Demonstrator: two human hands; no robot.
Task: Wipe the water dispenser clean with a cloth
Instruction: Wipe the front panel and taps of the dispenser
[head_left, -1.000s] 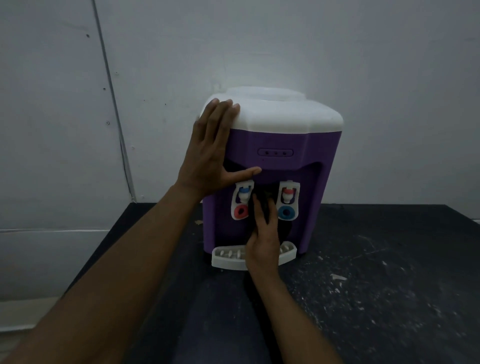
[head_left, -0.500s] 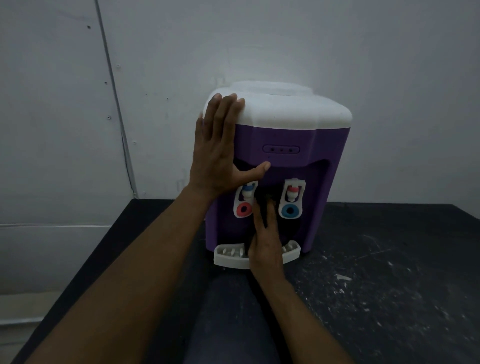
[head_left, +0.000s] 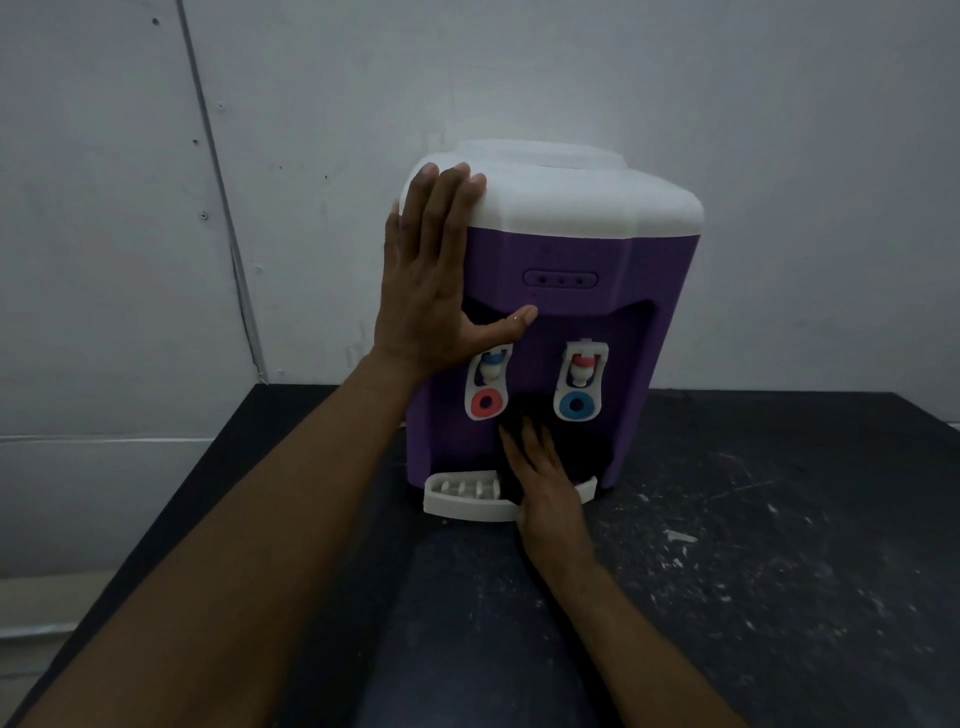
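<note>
A purple water dispenser (head_left: 644, 291) with a white top (head_left: 571, 202) stands on a black table (head_left: 779, 571). My left hand (head_left: 431, 280) lies flat against its front left corner, fingers up on the white top, thumb stretched toward the front panel. My right hand (head_left: 545, 488) reaches into the recess below and between the red tap (head_left: 485, 401) and the blue tap (head_left: 576, 404). Its straight fingers press a dark cloth (head_left: 532, 411) against the back of the recess. The cloth is hard to make out in the shadow. The hand's heel lies over the white drip tray (head_left: 457, 499).
The dispenser stands at the table's back edge against a pale wall (head_left: 571, 78). White specks and scratches mark the table on the right (head_left: 675, 538). The table's left edge (head_left: 208, 467) drops off beside my left forearm.
My right hand has slid down with the cloth, from between the taps to the lower part of the recess. My left hand keeps its place on the corner.
</note>
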